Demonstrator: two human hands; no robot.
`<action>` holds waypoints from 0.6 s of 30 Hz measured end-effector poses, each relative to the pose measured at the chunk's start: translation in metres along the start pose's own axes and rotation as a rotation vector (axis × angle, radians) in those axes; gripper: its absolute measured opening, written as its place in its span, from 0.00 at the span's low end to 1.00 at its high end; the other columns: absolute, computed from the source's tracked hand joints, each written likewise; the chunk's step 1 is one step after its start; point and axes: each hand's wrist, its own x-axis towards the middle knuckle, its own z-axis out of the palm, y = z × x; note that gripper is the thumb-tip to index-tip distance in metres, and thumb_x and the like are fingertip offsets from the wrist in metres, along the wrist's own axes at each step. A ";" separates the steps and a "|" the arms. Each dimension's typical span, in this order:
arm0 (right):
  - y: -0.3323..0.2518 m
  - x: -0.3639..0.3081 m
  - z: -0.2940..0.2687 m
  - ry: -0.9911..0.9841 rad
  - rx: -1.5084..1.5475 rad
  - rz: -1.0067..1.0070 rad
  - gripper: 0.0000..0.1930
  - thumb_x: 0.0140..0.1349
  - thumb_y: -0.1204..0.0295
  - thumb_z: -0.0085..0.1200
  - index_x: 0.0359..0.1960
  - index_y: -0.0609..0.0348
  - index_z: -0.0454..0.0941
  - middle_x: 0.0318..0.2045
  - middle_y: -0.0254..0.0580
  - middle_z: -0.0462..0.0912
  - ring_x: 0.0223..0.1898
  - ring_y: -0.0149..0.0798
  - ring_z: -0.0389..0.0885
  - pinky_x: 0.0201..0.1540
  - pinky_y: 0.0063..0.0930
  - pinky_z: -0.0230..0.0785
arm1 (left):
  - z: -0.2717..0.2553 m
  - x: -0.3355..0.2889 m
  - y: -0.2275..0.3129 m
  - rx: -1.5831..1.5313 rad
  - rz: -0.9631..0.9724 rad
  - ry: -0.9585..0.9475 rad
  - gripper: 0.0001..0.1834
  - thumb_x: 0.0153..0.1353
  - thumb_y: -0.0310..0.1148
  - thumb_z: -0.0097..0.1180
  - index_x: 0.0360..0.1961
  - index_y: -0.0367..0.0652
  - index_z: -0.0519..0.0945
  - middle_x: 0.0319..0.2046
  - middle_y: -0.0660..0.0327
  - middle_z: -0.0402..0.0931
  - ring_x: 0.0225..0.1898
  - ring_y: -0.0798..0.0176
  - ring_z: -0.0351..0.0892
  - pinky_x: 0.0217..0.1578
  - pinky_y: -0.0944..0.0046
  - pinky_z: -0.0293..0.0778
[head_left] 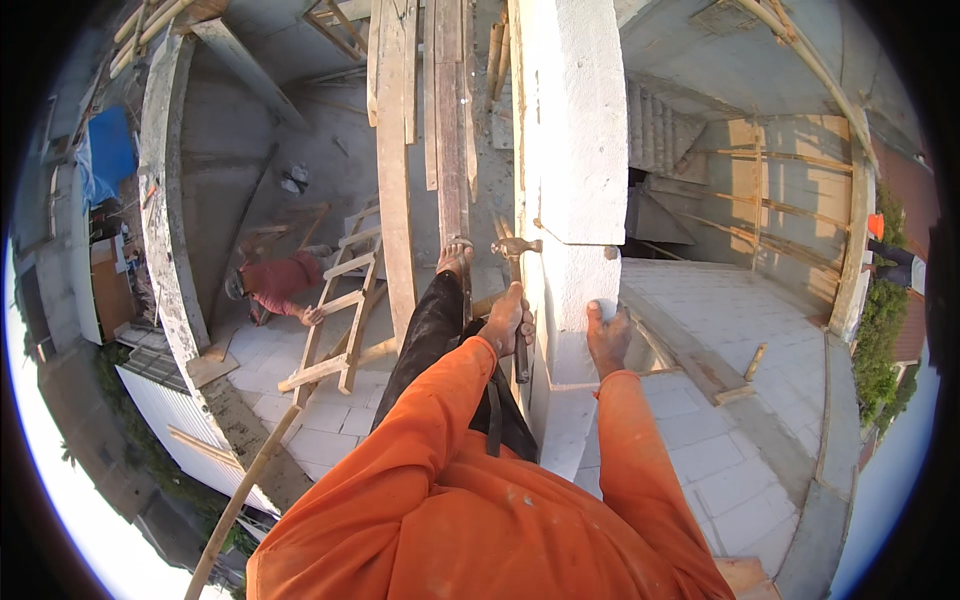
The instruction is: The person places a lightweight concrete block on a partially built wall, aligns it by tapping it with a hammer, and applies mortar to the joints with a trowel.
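My left hand [507,322] is closed round the handle of a hammer [515,248], whose head points away from me beside the wall's left edge. The hammer head is close to a white block [575,315] in the narrow wall that runs away from me. My right hand [608,342] grips the right edge of this block, thumb on top, with some fingers hidden over the side. A longer white block [580,130] lies beyond it. Near the joint between them, a small brown piece [611,253] sticks out on the right.
My bare foot stands on narrow planks [452,150] high above the floor. Below left, another person [280,280] in a red top reaches toward a wooden ladder [340,290]. A bamboo pole [240,490] slants at lower left; bamboo rails [780,205] cross an opening at right.
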 end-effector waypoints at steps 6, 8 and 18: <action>-0.013 -0.001 -0.008 0.005 0.048 -0.030 0.27 0.57 0.50 0.62 0.45 0.63 0.80 0.39 0.57 0.82 0.45 0.60 0.79 0.48 0.49 0.72 | -0.022 -0.018 0.021 -0.152 0.169 0.060 0.24 0.72 0.57 0.39 0.30 0.48 0.66 0.15 0.66 0.63 0.11 0.66 0.59 0.14 0.60 0.61; -0.017 -0.002 -0.011 -0.010 0.072 -0.035 0.26 0.57 0.50 0.62 0.45 0.62 0.80 0.39 0.56 0.82 0.45 0.60 0.80 0.48 0.48 0.72 | -0.010 -0.020 0.015 -0.348 0.276 0.130 0.24 0.71 0.58 0.40 0.31 0.48 0.66 0.15 0.66 0.62 0.12 0.68 0.58 0.15 0.62 0.60; 0.002 0.003 -0.001 0.017 -0.004 -0.129 0.29 0.57 0.44 0.59 0.43 0.60 0.82 0.37 0.55 0.81 0.43 0.61 0.78 0.47 0.51 0.71 | -0.004 -0.036 0.022 0.009 0.111 0.011 0.25 0.70 0.59 0.41 0.29 0.49 0.66 0.13 0.66 0.62 0.09 0.66 0.59 0.12 0.61 0.62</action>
